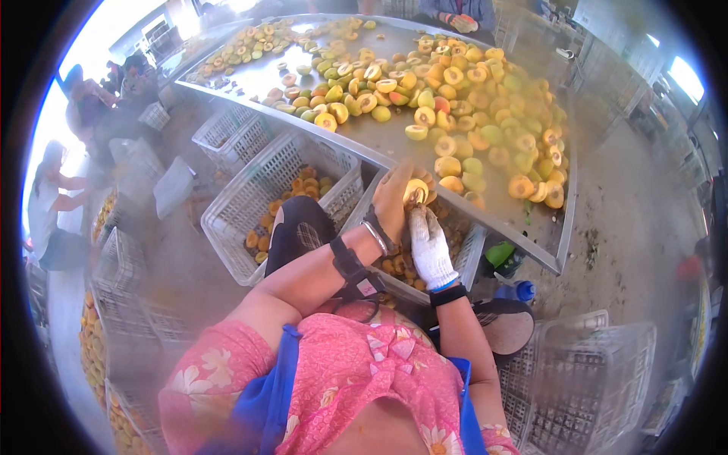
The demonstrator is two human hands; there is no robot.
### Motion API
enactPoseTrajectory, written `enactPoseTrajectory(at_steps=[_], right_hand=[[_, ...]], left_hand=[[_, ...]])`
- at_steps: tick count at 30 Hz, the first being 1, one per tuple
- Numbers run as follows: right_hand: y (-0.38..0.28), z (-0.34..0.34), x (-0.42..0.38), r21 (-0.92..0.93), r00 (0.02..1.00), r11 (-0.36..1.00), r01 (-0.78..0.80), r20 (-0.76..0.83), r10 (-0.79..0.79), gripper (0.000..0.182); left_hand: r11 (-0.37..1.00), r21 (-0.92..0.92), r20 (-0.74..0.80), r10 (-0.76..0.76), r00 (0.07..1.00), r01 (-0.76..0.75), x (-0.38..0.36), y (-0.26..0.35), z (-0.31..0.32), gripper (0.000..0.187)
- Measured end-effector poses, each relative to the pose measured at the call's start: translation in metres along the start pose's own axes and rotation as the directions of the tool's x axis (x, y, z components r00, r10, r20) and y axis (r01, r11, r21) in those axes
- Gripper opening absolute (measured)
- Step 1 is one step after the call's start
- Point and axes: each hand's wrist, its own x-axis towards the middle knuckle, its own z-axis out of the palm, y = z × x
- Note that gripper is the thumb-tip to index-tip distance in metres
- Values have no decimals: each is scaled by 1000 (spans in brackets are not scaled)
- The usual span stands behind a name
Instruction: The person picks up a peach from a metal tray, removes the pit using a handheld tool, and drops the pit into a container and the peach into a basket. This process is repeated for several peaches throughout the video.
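Note:
Bare and wearing a bracelet, my left hand [393, 199] is wrapped round a halved yellow fruit [416, 191] at the near edge of the metal table [364, 155]. The cut face of the fruit points toward me. My right hand [430, 246], in a white glove, has its fingers closed at the lower side of that fruit; whether a small tool is between them I cannot make out. Many halved and whole yellow fruits [447, 76] lie on the table. Below my hands, a crate [470, 262] holds more fruit halves.
A white crate [231, 246] with fruit halves stands left of my knees. Stacked crates [591, 379] are at the lower right, near a blue bottle [523, 291] and a green object [499, 254]. Another person's hands [461, 23] show across the table; more people are at the left.

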Motion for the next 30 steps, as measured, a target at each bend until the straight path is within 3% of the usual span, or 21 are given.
enactPoseTrajectory(at_steps=[3,6,12,15,18,21,24,27,30], right_hand=[[16,-1,3,54,999,999,2,40,-5,54],[28,1,5,105,998,994,-13,61,6,53],[19,3,2,129,994,991,-39,104,25,50],[34,4,7,171,990,979,-110,107,93,47],[24,5,4,217,980,958,-186,111,165,44],[20,8,1,191,990,973,-127,91,111,42],[21,8,3,155,985,978,-142,123,123,42],[16,13,1,207,985,966,-154,113,133,43],[6,12,-3,259,969,936,-238,134,209,43]], left_hand=[[964,231,21,134,991,-135,4,-8,-8,27],[900,349,39,264,964,-261,3,-13,-8,26],[992,117,29,37,999,-41,-8,11,5,23],[878,392,75,266,961,-274,10,-10,-18,24],[787,541,91,294,951,-295,3,-7,-14,25],[972,235,-60,28,998,-13,-2,9,-1,25],[985,175,-30,-10,999,15,-3,12,-3,27],[907,366,18,216,976,-207,6,-2,-14,31],[967,251,3,33,999,-33,2,12,-10,31]])
